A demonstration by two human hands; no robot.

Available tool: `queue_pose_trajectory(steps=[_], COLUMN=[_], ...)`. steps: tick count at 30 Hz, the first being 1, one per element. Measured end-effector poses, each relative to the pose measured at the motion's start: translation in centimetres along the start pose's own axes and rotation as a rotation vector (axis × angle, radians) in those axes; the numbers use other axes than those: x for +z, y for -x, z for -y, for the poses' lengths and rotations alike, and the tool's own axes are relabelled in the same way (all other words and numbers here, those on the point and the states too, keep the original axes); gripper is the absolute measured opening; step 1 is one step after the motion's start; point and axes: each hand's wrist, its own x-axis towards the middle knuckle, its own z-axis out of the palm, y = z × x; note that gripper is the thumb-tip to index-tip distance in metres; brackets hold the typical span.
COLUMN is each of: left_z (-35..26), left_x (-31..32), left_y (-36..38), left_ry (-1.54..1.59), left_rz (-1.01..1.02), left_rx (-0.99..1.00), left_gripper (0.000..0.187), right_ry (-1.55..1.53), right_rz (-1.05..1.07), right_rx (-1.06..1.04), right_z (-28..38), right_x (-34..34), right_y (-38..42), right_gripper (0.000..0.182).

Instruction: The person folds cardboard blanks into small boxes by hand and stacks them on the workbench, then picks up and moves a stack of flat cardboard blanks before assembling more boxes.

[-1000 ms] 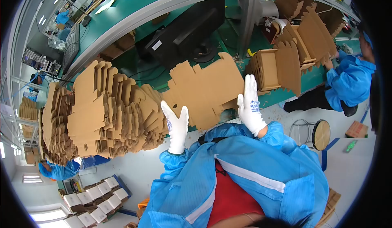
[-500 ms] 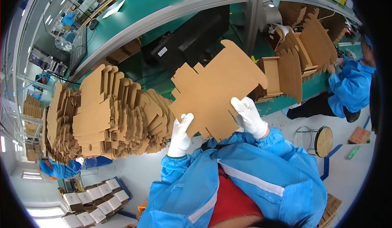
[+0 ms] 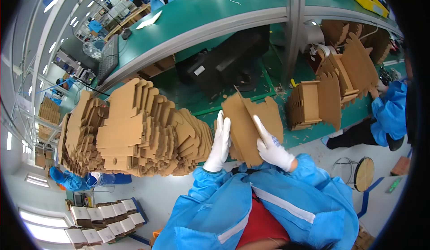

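A brown die-cut cardboard box blank (image 3: 245,127) is held in front of me, partly folded, with one panel standing up and another wing spread to the right. My left hand (image 3: 219,143), in a white glove, lies along its left side with the fingers straight and together. On the right, my right hand (image 3: 274,150), also white-gloved, holds the blank near the fold, its index finger stretched along the panel. To the left of my hands rises a tall stack of flat cardboard blanks (image 3: 121,138). The blank hides part of both hands' grip.
Partly formed cardboard boxes (image 3: 310,102) stand on the green bench at right. A black monitor (image 3: 224,64) lies behind the blank, under a metal rail (image 3: 201,35). A co-worker in blue (image 3: 389,111) is at far right, near a round stool (image 3: 363,174).
The blank was flat and spread out; now it is partly folded and more upright. My hands have moved closer together. The view has shifted, so the bench appears further right and lower.
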Motion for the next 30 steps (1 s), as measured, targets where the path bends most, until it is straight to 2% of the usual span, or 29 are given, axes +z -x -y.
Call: queue_pose_trajectory(steps=[1,2,3,4,6,7,9,10,12,13,16,17,18,19,20,21,22,23,24,25,26,27,28,29,30], left_z=[-0.5,2.4,1.5,3.1,2.0,1.2,-0.1,-0.2,-0.1,-0.1,-0.2,0.6,1.8,2.9,0.8,-0.6,-1.2,-0.5,-1.0,-1.6,0.1,-0.6,-1.3,-0.2,1.0], left_x=[0.3,-0.7,0.1,0.2,-0.5,-0.7,-0.6,-0.6,-0.6,-0.8,-1.9,-2.1,-2.3,-2.5,-1.6,-0.3,0.8,0.3,0.1,-0.5,-1.5,-2.1,-2.1,-2.6,-3.0], left_y=[-0.3,-1.4,-1.5,-1.8,-1.8,-1.7,-1.2,-1.0,-0.8,-0.7,-0.3,-0.2,-0.3,-0.4,0.2,0.8,1.0,1.0,0.9,0.9,-0.1,-0.6,-0.6,-1.3,-1.8], left_ry=[0.171,-0.252,-0.146,-0.099,-0.060,-0.022,-0.067,-0.108,-0.126,-0.128,-0.105,-0.108,-0.120,-0.130,-0.032,0.088,0.209,0.114,0.194,0.356,0.048,-0.014,0.090,0.048,0.001], left_rz=[-0.064,-0.067,-0.094,-0.138,-0.093,-0.029,-0.064,-0.030,-0.001,-0.007,0.002,0.000,-0.014,-0.028,-0.012,-0.074,-0.132,-0.106,-0.137,-0.165,-0.279,-0.373,-0.424,-0.423,-0.421], left_rx=[-0.087,0.324,0.211,0.241,0.202,0.148,0.136,0.183,0.261,0.265,0.189,0.190,0.247,0.304,0.259,0.227,0.191,0.252,0.201,0.105,0.283,0.290,0.261,0.208,0.151], left_gripper=[0.061,0.054,0.046,0.038,0.036,0.034,0.032,0.032,0.033,0.033,0.038,0.038,0.039,0.040,0.046,0.050,0.057,0.068,0.066,0.062,0.054,0.048,0.041,0.038,0.036], right_ry=[-0.041,0.135,0.312,0.381,0.322,-0.081,-0.434,-0.270,-0.239,-0.570,-0.753,-0.607,-0.609,-0.470,-0.325,-0.267,-0.260,-0.246,-0.232,-0.258,-0.370,-0.479,-0.622,-0.103,0.056], right_rz=[0.083,0.071,0.055,0.097,0.259,0.552,0.529,0.462,0.373,0.301,0.207,0.082,0.084,0.189,0.290,0.170,0.166,0.155,0.144,0.159,0.278,0.399,0.510,0.433,0.353], right_rx=[0.092,-0.021,-0.135,-0.182,-0.108,0.363,0.282,0.133,-0.010,0.076,0.070,0.026,0.025,0.173,0.320,0.178,0.182,0.103,0.022,-0.004,0.045,0.095,0.115,-0.024,0.013], right_z=[1.0,0.1,-0.5,-0.8,1.0,5.2,1.8,1.5,1.0,1.5,0.9,0.3,0.6,1.0,1.1,-0.8,-0.6,-0.1,0.6,1.5,0.6,-0.1,-0.4,-2.4,-4.1], right_x=[-0.4,-0.1,0.1,0.0,-1.3,-3.2,-3.1,-3.7,-2.4,-1.3,0.4,1.3,0.9,-0.1,-0.9,-0.3,-0.4,-0.6,-0.8,-0.6,-0.7,-0.9,-0.5,-0.5,0.6], right_y=[0.5,0.9,1.3,1.5,1.4,0.0,-0.7,-1.4,-3.2,-3.2,-4.7,-4.8,-5.2,-5.9,-6.2,-6.3,-6.0,-5.8,-5.5,-4.6,-3.1,-1.9,-1.4,-0.5,-0.2], right_gripper=[0.073,0.072,0.071,0.071,0.083,0.098,0.108,0.110,0.107,0.097,0.091,0.075,0.075,0.063,0.054,0.039,0.039,0.041,0.044,0.058,0.065,0.074,0.086,0.088,0.086])
